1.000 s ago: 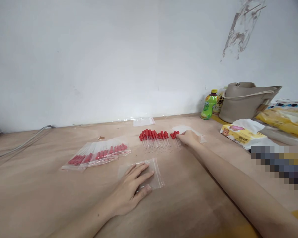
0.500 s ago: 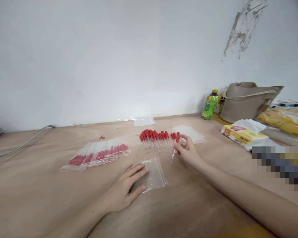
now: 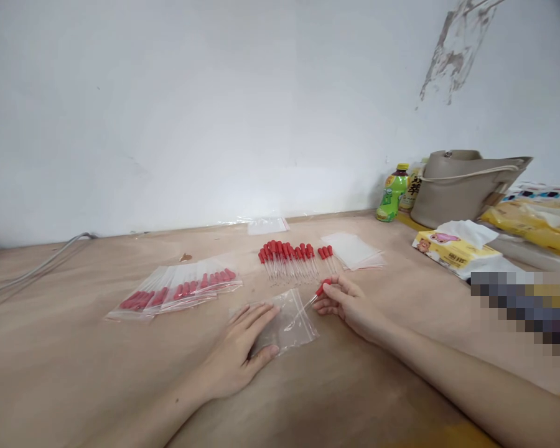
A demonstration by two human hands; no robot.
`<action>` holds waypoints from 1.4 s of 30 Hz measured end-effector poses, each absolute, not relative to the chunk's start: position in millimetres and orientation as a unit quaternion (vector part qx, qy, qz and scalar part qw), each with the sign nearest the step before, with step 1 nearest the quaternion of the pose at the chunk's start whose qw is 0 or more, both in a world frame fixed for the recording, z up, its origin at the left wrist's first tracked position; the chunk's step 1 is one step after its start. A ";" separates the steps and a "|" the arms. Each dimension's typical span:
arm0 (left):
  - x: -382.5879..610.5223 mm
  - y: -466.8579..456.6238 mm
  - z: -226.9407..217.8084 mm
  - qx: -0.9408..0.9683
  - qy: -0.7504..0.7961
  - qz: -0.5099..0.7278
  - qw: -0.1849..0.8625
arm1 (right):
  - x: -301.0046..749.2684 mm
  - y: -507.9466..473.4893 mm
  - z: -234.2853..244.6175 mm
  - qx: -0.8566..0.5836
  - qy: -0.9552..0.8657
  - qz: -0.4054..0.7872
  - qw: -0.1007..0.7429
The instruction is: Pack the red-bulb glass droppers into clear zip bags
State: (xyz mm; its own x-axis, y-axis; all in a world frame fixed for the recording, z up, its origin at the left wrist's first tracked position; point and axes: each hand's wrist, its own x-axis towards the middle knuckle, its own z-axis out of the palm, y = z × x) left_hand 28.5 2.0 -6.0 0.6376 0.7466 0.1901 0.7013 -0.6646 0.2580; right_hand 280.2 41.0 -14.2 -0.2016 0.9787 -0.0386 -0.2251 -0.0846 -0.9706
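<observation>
The left hand (image 3: 242,348) lies flat on a small clear bag (image 3: 287,320) in the middle of the worktop (image 3: 74,373), fingers spread and pressing the bag's near left part down; its grip is released, nothing pinched. The right hand (image 3: 350,305) sits just beside the bag at its 3 o'clock, its grip clenched on a dropper (image 3: 308,305) with a red bulb and a clear stem. The bulb is between thumb and fingertips, and the stem points toward 9 o'clock, its tip over the bag's right half. Whether the tip is inside the bag's mouth or only on top of it cannot be told.

At 12 o'clock from the bag, near it, a row of loose droppers (image 3: 289,258) lies side by side, red bulbs toward the wall. Just beside that row at its 3 o'clock is a stack of empty bags (image 3: 352,251). At 10 o'clock from the left hand, a fanned line of filled bags (image 3: 177,290) lies on the worktop, each showing red bulbs inside. One more clear bag (image 3: 267,225) rests at the wall, beyond the row.

Far off at 2 o'clock stand a green bottle (image 3: 392,194), a beige handbag (image 3: 462,186) and a tissue pack (image 3: 455,246).
</observation>
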 end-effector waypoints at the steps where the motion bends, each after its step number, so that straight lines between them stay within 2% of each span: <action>1: 28.4 1.8 -5.5 0.902 0.400 0.142 0.081 | 286.5 42.0 -11.5 -0.401 -0.511 0.624 0.434; 4: 28.1 1.3 -4.2 0.904 0.396 0.140 0.083 | 302.1 45.8 -4.2 -0.395 -0.648 0.585 0.288; 6: 28.2 1.4 -3.8 0.904 0.395 0.138 0.081 | 304.9 46.4 -1.9 -0.391 -0.712 0.524 0.256; 12: 28.9 1.7 -2.8 0.907 0.390 0.140 0.076 | 285.5 40.9 -6.0 -0.392 -0.769 0.423 0.276; 16: 29.6 0.8 -2.0 0.905 0.391 0.145 0.082 | 274.4 39.9 -8.4 -0.348 -0.782 0.396 0.333; 19: 30.8 0.0 -1.9 0.904 0.392 0.150 0.084 | 267.6 39.5 -11.4 -0.298 -0.750 0.478 0.346; 22: 31.9 -0.6 -1.0 0.902 0.391 0.160 0.088 | 261.1 38.0 -14.6 -0.290 -0.669 0.618 0.294; 25: 29.5 -0.8 1.5 0.902 0.385 0.167 0.107 | 259.4 37.7 -15.8 -0.288 -0.628 0.665 0.282; 29: 17.9 0.6 4.7 0.902 0.372 0.169 0.143 | 270.7 42.9 -11.7 -0.295 -0.668 0.623 0.279; 35: 5.4 4.5 0.0 0.907 0.355 0.166 0.154 | 288.5 46.5 0.6 -0.264 -0.835 0.419 0.239; 42: 9.9 5.3 2.4 0.908 0.342 0.169 0.171 | 283.6 47.9 -14.2 -0.350 -0.757 0.466 0.295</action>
State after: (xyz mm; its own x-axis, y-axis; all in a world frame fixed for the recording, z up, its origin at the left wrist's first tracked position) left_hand 9.9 5.3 2.4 0.7088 0.6791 0.1907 0.5636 -0.7079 0.4258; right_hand 283.6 47.9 -14.2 -0.5806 0.8052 0.1207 0.2552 0.3208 -0.9121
